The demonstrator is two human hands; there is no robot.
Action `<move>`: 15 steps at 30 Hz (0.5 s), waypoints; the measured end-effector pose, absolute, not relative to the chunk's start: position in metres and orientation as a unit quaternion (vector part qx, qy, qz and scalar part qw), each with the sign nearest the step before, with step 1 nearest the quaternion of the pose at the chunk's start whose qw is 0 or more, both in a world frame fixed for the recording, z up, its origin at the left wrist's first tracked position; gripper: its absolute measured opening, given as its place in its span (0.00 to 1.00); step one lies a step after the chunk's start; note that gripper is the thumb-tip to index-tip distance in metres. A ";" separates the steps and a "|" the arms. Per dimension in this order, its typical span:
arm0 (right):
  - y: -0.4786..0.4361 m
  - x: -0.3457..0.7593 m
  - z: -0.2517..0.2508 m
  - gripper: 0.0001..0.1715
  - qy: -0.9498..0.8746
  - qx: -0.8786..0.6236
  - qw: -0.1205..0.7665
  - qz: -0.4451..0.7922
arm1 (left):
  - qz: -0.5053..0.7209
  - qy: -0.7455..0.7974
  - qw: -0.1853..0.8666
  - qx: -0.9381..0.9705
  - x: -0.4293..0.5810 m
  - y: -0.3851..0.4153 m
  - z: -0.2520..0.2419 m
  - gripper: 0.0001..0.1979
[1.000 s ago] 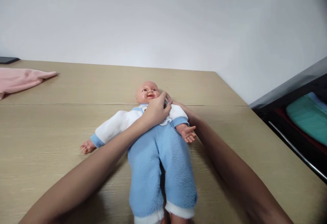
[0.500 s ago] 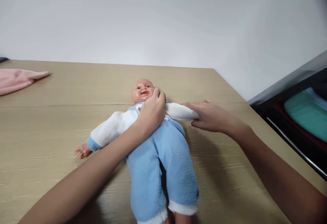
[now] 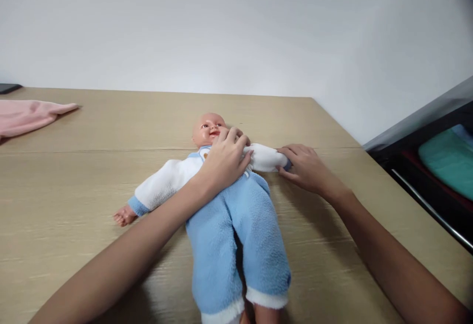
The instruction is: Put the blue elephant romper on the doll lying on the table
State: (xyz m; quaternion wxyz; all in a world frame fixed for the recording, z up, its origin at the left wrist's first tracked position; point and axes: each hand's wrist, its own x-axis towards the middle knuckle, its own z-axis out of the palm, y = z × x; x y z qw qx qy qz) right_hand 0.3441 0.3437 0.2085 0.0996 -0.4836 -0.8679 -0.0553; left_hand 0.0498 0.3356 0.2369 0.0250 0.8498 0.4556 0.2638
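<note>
Holding the doll's [image 3: 238, 210] sleeve [image 3: 264, 157], now stretched out sideways.

Head view | from above desk's [image 3: 74, 186] near side | faces forward, down | close | far right corner [image 3: 309, 101] in frame

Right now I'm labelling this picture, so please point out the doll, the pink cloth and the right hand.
Doll [image 3: 236, 200], head view: on the front of its blue-clad hips.
Pink cloth [image 3: 31, 116], head view: on its visible middle.
Right hand [image 3: 306, 168], head view: on the back of the hand.
</note>
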 end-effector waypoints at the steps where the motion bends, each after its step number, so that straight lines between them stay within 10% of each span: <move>1: 0.334 0.340 0.207 0.25 -0.857 -0.494 0.126 -0.080 | 0.289 0.440 0.021 0.850 0.045 0.329 0.239 0.12; 4: 0.298 0.318 0.206 0.21 -0.831 -0.501 0.230 -0.072 | 0.356 0.417 0.054 0.834 0.023 0.296 0.242 0.10; 9: 0.261 0.283 0.198 0.11 -0.770 -0.453 0.346 0.288 | 0.416 0.510 0.128 0.742 -0.023 0.230 0.215 0.09; 15: 0.292 0.274 0.183 0.25 -0.595 -0.436 0.339 0.584 | 0.339 0.628 0.357 0.603 -0.055 0.200 0.184 0.20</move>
